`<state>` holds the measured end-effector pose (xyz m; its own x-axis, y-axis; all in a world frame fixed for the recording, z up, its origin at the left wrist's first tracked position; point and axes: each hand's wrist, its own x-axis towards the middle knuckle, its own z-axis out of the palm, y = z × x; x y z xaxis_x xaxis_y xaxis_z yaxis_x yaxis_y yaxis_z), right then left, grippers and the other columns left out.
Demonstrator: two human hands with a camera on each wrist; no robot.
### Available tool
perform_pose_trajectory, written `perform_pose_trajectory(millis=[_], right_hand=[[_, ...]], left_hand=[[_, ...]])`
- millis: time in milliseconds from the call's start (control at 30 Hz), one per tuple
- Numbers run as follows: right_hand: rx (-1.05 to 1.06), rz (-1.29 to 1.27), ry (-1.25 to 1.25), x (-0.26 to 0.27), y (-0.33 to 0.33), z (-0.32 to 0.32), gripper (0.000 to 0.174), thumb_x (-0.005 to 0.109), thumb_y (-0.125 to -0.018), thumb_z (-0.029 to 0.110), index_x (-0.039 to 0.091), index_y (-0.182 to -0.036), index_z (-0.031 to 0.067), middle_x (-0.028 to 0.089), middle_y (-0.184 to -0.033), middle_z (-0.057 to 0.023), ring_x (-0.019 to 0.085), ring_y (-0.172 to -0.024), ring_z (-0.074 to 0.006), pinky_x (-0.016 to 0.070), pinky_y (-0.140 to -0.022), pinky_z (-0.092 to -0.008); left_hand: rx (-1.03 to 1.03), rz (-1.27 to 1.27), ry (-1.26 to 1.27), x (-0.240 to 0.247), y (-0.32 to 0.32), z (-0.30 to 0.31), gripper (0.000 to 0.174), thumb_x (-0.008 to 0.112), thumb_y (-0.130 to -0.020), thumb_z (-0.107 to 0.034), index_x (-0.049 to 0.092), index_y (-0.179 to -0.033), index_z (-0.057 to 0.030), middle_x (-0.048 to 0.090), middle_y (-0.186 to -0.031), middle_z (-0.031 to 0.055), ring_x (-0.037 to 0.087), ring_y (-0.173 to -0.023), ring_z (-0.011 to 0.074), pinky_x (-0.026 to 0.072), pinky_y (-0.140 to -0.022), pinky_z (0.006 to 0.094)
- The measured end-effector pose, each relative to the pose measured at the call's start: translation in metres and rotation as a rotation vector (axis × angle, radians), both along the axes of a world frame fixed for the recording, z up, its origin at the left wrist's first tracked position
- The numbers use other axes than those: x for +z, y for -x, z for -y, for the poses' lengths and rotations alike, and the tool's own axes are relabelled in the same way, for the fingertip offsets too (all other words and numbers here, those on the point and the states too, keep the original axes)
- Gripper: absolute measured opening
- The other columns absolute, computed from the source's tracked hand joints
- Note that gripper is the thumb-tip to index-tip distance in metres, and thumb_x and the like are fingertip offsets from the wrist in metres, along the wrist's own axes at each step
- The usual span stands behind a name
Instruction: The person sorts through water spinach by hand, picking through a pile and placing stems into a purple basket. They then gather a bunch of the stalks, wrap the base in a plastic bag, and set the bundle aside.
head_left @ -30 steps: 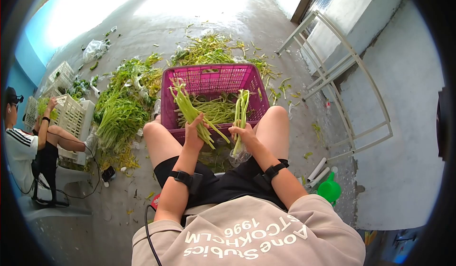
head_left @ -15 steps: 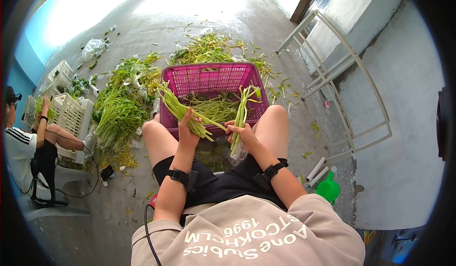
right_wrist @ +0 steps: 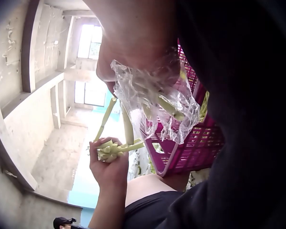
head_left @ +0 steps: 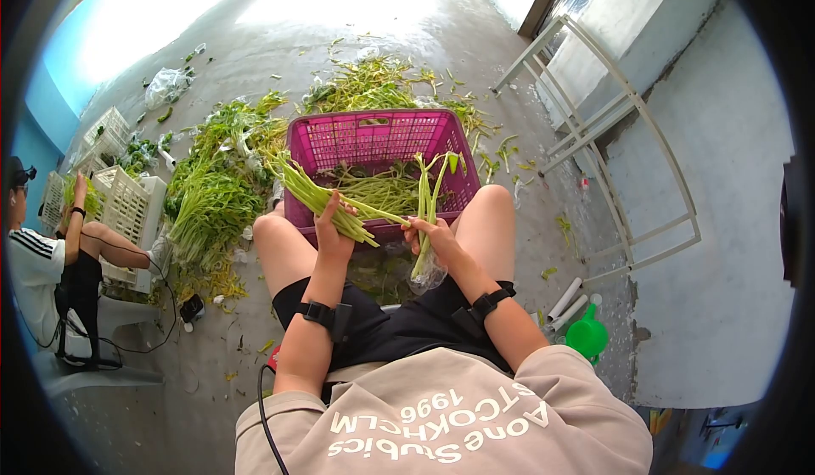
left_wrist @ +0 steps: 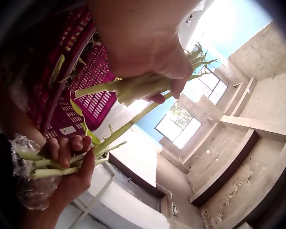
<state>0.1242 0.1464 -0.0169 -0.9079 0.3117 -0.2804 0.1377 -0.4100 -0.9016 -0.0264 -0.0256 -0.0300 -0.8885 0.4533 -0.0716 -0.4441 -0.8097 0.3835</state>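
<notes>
My left hand (head_left: 335, 230) grips a bunch of pale green vegetable stems (head_left: 307, 188) over the near left side of a magenta plastic crate (head_left: 299, 146). My right hand (head_left: 435, 237) holds a few upright stems (head_left: 427, 188), their lower ends inside a clear plastic bag (right_wrist: 157, 102). A single stem (left_wrist: 133, 121) stretches from the left bunch across to the right fingers, which pinch its end. In the right wrist view, the cut ends (right_wrist: 110, 151) of the left bunch show above the left fist. More stems (head_left: 382, 191) lie inside the crate.
Piles of leafy greens (head_left: 212, 195) and trimmings (head_left: 373, 84) cover the floor left of and beyond the crate. At far left another person (head_left: 42, 246) sits by cream crates (head_left: 123, 203). A metal frame (head_left: 628, 135) leans at right, near white tubes (head_left: 564, 301) and a green plastic item (head_left: 586, 337).
The left hand and its bunch have shifted left and tilted flatter. One stem is now drawn out between the hands, taken by the right fingers. The right-hand stems spread apart at the top.
</notes>
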Motion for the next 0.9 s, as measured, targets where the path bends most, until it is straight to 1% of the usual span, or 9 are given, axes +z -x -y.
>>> perform_pose_trajectory(millis=[67, 167, 233, 333, 433, 533, 633, 733, 900], right_hand=[[-0.011, 0.006, 0.012, 0.002, -0.001, 0.000, 0.028, 0.056, -0.096, 0.017, 0.065, -0.095, -0.0087, 0.065, -0.070, -0.0098, 0.057, -0.049, -0.0152, 0.0456, -0.047, -0.0281], [-0.008, 0.002, 0.013, 0.005, -0.002, 0.001, 0.025, 0.061, -0.095, 0.018, 0.066, -0.097, -0.0069, 0.065, -0.071, -0.0092, 0.057, -0.049, -0.0144, 0.0450, -0.047, -0.0277], [0.031, 0.005, -0.062, 0.007, -0.003, 0.003, 0.024, 0.066, -0.093, 0.018, 0.067, -0.099, -0.0045, 0.066, -0.073, -0.0083, 0.057, -0.052, -0.0134, 0.0451, -0.050, -0.0273], [0.037, -0.018, -0.079, 0.014, -0.005, 0.008, 0.024, 0.068, -0.092, 0.020, 0.066, -0.102, -0.0008, 0.067, -0.078, -0.0069, 0.058, -0.057, -0.0112, 0.0467, -0.053, -0.0268], [0.081, -0.016, -0.107, 0.015, -0.006, 0.008, 0.026, 0.068, -0.092, 0.020, 0.066, -0.106, -0.0013, 0.069, -0.082, -0.0076, 0.058, -0.060, -0.0111, 0.0468, -0.055, -0.0264], [0.090, 0.033, -0.132, 0.011, -0.006, 0.007, 0.025, 0.068, -0.091, 0.018, 0.068, -0.104, -0.0032, 0.071, -0.083, -0.0103, 0.060, -0.062, -0.0126, 0.0470, -0.055, -0.0272], [0.110, 0.059, -0.192, 0.005, -0.004, 0.008, 0.024, 0.068, -0.092, 0.018, 0.069, -0.103, -0.0028, 0.071, -0.084, -0.0106, 0.060, -0.061, -0.0123, 0.0476, -0.056, -0.0268], [0.128, 0.081, -0.200, 0.005, -0.004, 0.009, 0.024, 0.067, -0.092, 0.018, 0.069, -0.103, -0.0027, 0.071, -0.083, -0.0098, 0.059, -0.060, -0.0118, 0.0477, -0.055, -0.0266], [0.105, 0.085, -0.206, 0.007, -0.003, 0.010, 0.023, 0.066, -0.093, 0.018, 0.069, -0.101, -0.0027, 0.070, -0.080, -0.0086, 0.059, -0.058, -0.0114, 0.0468, -0.054, -0.0263]], left_hand=[[0.016, -0.006, 0.016, 0.000, 0.001, 0.000, 0.014, 0.066, -0.092, -0.008, 0.059, -0.103, -0.0053, 0.055, -0.081, 0.0020, 0.057, -0.069, 0.0140, 0.0499, -0.064, 0.0309], [0.036, -0.018, 0.036, 0.001, 0.000, 0.000, 0.014, 0.067, -0.091, -0.008, 0.059, -0.103, -0.0049, 0.055, -0.081, 0.0025, 0.057, -0.068, 0.0143, 0.0499, -0.064, 0.0311], [0.058, 0.001, 0.056, 0.002, 0.000, 0.000, 0.014, 0.066, -0.091, -0.008, 0.059, -0.102, -0.0045, 0.056, -0.081, 0.0031, 0.058, -0.069, 0.0144, 0.0506, -0.064, 0.0307], [0.094, 0.014, 0.095, 0.000, 0.002, -0.001, 0.013, 0.066, -0.091, -0.007, 0.059, -0.101, -0.0044, 0.057, -0.082, 0.0037, 0.059, -0.069, 0.0147, 0.0516, -0.063, 0.0300], [0.095, 0.031, 0.093, 0.001, 0.003, 0.000, 0.013, 0.067, -0.091, -0.008, 0.058, -0.100, -0.0045, 0.057, -0.083, 0.0040, 0.060, -0.069, 0.0150, 0.0522, -0.061, 0.0294], [0.105, 0.030, 0.114, 0.001, 0.003, -0.001, 0.014, 0.068, -0.091, -0.008, 0.058, -0.100, -0.0051, 0.058, -0.084, 0.0041, 0.060, -0.068, 0.0153, 0.0517, -0.059, 0.0292], [0.076, 0.023, 0.132, 0.002, 0.000, 0.000, 0.014, 0.068, -0.090, -0.007, 0.058, -0.100, -0.0058, 0.059, -0.084, 0.0040, 0.060, -0.068, 0.0153, 0.0522, -0.059, 0.0285], [0.043, 0.014, 0.144, 0.000, 0.000, 0.002, 0.010, 0.067, -0.092, -0.009, 0.061, -0.100, -0.0081, 0.061, -0.087, 0.0022, 0.060, -0.070, 0.0132, 0.0532, -0.064, 0.0272], [0.048, 0.044, 0.141, -0.007, 0.001, -0.001, 0.012, 0.067, -0.092, -0.010, 0.060, -0.102, -0.0078, 0.061, -0.091, 0.0031, 0.061, -0.071, 0.0137, 0.0538, -0.064, 0.0272]])
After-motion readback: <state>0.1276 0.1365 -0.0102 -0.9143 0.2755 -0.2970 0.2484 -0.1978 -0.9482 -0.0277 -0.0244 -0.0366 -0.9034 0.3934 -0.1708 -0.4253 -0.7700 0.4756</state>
